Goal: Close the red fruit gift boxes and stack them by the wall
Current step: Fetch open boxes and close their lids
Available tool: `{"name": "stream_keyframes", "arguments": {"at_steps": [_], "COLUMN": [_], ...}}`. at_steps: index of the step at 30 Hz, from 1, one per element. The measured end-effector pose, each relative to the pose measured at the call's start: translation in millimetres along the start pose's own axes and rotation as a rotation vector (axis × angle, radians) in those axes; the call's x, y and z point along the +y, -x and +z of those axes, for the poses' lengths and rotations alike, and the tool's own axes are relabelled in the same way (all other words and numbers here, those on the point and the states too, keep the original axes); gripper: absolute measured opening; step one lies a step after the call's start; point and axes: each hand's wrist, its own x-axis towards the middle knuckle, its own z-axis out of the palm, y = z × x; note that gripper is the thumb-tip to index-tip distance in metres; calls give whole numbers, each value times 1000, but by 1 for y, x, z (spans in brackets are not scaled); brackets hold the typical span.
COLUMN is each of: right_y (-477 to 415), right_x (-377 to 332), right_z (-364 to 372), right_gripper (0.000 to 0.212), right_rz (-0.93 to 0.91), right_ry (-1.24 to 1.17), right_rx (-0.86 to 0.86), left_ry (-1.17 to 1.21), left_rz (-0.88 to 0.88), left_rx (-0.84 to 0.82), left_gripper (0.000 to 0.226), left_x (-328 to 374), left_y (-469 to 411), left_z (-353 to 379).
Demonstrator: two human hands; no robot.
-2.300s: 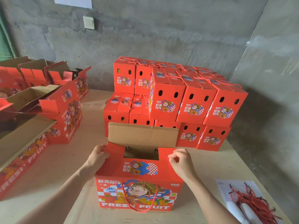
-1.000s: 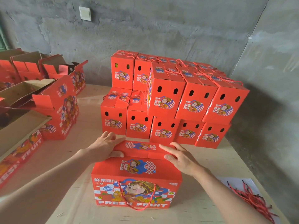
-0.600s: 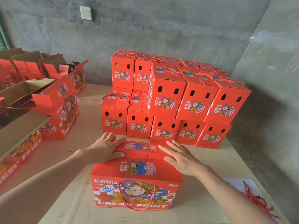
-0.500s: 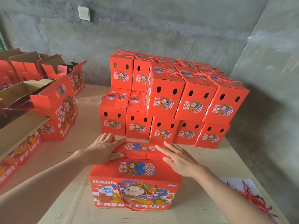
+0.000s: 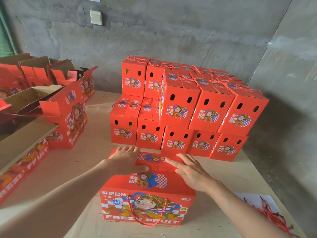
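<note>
Grip unchanged — left hand (image 5: pixel 127 160), right hand (image 5: pixel 192 172) still pressing box (image 5: pixel 118 186).

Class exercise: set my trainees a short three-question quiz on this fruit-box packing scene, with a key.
1. True or false: the left hand and right hand both press flat on the nearest red cardboard gift box.
2. Where do the open-flapped red cardboard boxes stand? A: left side of the light wooden table; B: at its right edge; C: on the floor.
3. How many tiers has the stack of closed red boxes by the grey concrete wall?
Key: 1 true; 2 A; 3 two.
</note>
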Motion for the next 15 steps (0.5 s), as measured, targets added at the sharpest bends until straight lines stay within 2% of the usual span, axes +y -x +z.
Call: {"name": "stream_keyframes", "arguments": {"at_steps": [5, 11, 15], "right_y": [1, 3, -7], "right_x": [-2, -3, -5], "right_z": [-1, -3, -9], "right_gripper": [54, 56, 50], "right_rz": [12, 15, 83], "right_ry": [-15, 3, 114], "right_rx": [-35, -55, -144], "left_ry": [-68, -65, -31], "left_rz": [92, 91, 70], "left_rx": [65, 119, 99], "left_gripper": [119, 117, 120], "left_x": [-4, -3, -2], "left_y": [5, 3, 2], "left_z": [4, 6, 6]}}
